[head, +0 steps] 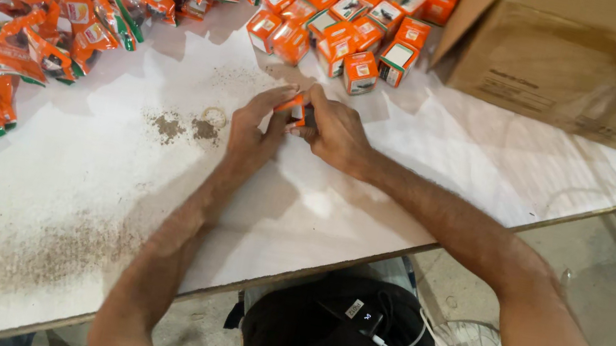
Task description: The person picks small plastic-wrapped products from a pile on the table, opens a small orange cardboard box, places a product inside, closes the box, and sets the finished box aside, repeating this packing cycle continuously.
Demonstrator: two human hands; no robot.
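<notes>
Both of my hands meet over the middle of the white table (428, 160). Between them is a small orange box (296, 108) with a dark part showing at its end. My left hand (254, 128) grips it from the left with thumb and fingers. My right hand (337, 129) closes on it from the right, fingers curled over its top. Most of the box is hidden by my fingers.
A pile of small orange and white boxes (349, 11) lies just beyond my hands. Several orange plastic sachets (42, 8) cover the table's far left. A large brown cardboard carton (597, 64) stands at the back right. A rubber band (214, 116) and dark dirt patches (183, 126) lie left of my hands.
</notes>
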